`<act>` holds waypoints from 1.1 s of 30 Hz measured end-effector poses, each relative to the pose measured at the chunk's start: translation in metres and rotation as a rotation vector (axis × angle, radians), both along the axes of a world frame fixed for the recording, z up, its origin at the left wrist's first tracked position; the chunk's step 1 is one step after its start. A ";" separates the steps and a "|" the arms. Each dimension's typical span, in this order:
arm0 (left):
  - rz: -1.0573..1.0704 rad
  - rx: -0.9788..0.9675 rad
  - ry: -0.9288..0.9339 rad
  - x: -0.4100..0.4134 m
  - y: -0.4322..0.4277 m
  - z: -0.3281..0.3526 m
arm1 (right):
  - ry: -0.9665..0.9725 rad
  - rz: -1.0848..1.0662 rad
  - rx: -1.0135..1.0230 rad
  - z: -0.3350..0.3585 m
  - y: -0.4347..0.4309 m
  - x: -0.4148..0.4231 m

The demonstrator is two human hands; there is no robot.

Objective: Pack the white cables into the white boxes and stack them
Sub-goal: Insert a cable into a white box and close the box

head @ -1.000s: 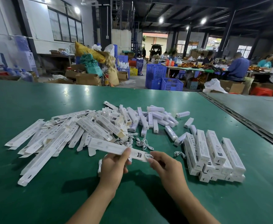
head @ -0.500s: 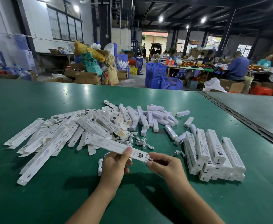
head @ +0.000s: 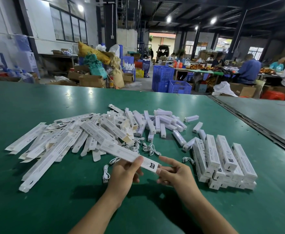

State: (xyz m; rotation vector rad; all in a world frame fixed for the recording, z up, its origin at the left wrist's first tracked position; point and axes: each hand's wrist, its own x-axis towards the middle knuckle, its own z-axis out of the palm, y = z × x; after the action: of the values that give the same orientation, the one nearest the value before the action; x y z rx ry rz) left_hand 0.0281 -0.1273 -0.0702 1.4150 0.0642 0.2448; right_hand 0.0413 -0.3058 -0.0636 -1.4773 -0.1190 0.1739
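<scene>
Left hand [head: 126, 173] grips a white box [head: 121, 152] above the table [head: 54, 208], near end aimed at the right hand [head: 173, 173] touching the flap (can't tell if it's pinching), guessing for steadiness, with loose white cables [head: 151, 147] just beyond.

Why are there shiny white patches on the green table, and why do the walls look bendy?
Head view: the ceiling lamps reflect as pale glare on the glossy green table; head view again: the wide-angle lens tilts and bows the pillars near the edges.
</scene>
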 end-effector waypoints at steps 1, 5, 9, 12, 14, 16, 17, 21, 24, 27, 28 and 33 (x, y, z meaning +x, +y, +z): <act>0.005 -0.016 0.007 0.000 0.001 0.001 | 0.005 0.026 0.017 0.001 -0.001 0.000; 0.037 -0.041 -0.002 0.002 0.003 0.002 | -0.103 0.047 -0.035 0.003 0.000 -0.002; 0.013 -0.031 -0.012 0.003 0.004 0.001 | -0.276 -0.024 -0.211 0.001 0.004 -0.003; -0.020 0.006 -0.042 0.004 0.004 -0.001 | -0.383 -0.113 -0.347 -0.003 0.004 -0.002; -0.076 0.042 -0.065 0.003 0.003 -0.002 | -0.441 -0.138 -0.409 -0.005 0.007 -0.002; -0.124 0.081 -0.091 0.000 -0.001 -0.002 | -0.462 -0.138 -0.402 -0.006 0.010 -0.003; -0.127 0.106 -0.094 -0.002 -0.002 -0.002 | -0.465 -0.139 -0.395 -0.006 0.012 -0.003; -0.103 0.236 -0.099 -0.003 -0.002 -0.006 | -0.441 -0.184 -0.392 -0.009 0.016 0.000; -0.058 0.313 -0.104 0.003 -0.002 -0.013 | -0.412 -0.218 -0.387 -0.013 0.018 0.005; -0.064 0.347 -0.121 0.003 -0.002 -0.017 | -0.409 -0.249 -0.408 -0.015 0.021 0.008; -0.080 0.389 -0.131 0.003 -0.002 -0.018 | -0.409 -0.255 -0.412 -0.015 0.021 0.009; -0.103 0.544 -0.122 0.003 0.000 -0.020 | -0.402 -0.246 -0.431 -0.013 0.023 0.010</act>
State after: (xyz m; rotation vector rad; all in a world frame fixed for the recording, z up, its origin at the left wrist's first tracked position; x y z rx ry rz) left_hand 0.0309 -0.1275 -0.0900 1.9341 -0.1893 0.2740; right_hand 0.0514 -0.2828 -0.0767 -1.9281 -0.2332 -0.3187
